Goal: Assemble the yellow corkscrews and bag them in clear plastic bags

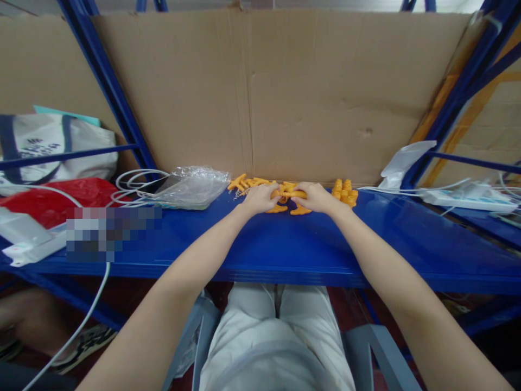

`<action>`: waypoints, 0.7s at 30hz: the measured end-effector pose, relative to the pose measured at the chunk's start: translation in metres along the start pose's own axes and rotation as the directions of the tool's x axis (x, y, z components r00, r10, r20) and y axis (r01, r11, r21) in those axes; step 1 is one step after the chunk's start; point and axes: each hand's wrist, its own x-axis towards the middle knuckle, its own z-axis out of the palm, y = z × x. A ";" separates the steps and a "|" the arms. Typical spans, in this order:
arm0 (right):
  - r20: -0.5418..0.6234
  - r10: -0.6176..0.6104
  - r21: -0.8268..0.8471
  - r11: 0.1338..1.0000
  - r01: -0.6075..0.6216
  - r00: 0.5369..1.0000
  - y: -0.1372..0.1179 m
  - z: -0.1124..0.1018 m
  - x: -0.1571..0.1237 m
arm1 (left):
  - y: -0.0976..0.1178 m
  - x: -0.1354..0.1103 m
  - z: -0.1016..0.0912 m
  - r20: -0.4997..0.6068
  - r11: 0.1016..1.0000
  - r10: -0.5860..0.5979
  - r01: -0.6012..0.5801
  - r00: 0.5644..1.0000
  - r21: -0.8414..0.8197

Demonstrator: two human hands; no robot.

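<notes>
Both hands reach to the back of the blue table [285, 244], close together among orange plastic parts. The fingers of my left hand [260, 199] are closed on a small orange plastic piece, mostly hidden by them. My right hand [316, 196] pinches an elongated orange plastic piece [298, 194] that points toward the left hand. Whether the two pieces are joined I cannot tell. Just below the hands lie curved orange parts [300, 210]. Branching orange parts [240, 183] lie left of my left hand, and a cluster of stubby orange parts [344, 192] stands right of my right hand.
A tall cardboard panel [305, 98] closes off the back. Clear plastic bags [195, 187] and white cables lie left, near a red bag [81, 198]. A power strip [468, 200] is at right. Blue shelf posts [109, 87] flank the table. Another person's leg shows lower left.
</notes>
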 end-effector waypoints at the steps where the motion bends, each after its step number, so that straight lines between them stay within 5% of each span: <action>1: 0.021 0.000 -0.018 1.000 0.000 1.000 -0.003 0.000 0.000 | 0.001 0.000 0.000 0.002 1.000 0.015 -0.015 1.000 -0.003; 7: 0.093 0.025 -0.162 0.987 -0.009 0.995 -0.014 -0.006 0.000 | 0.003 0.001 0.001 -0.018 0.999 0.008 -0.009 1.000 -0.039; 21: -0.040 -0.048 -0.360 0.932 0.030 0.998 -0.015 -0.013 -0.002 | 0.009 0.004 0.000 -0.036 0.997 -0.051 0.049 0.998 -0.052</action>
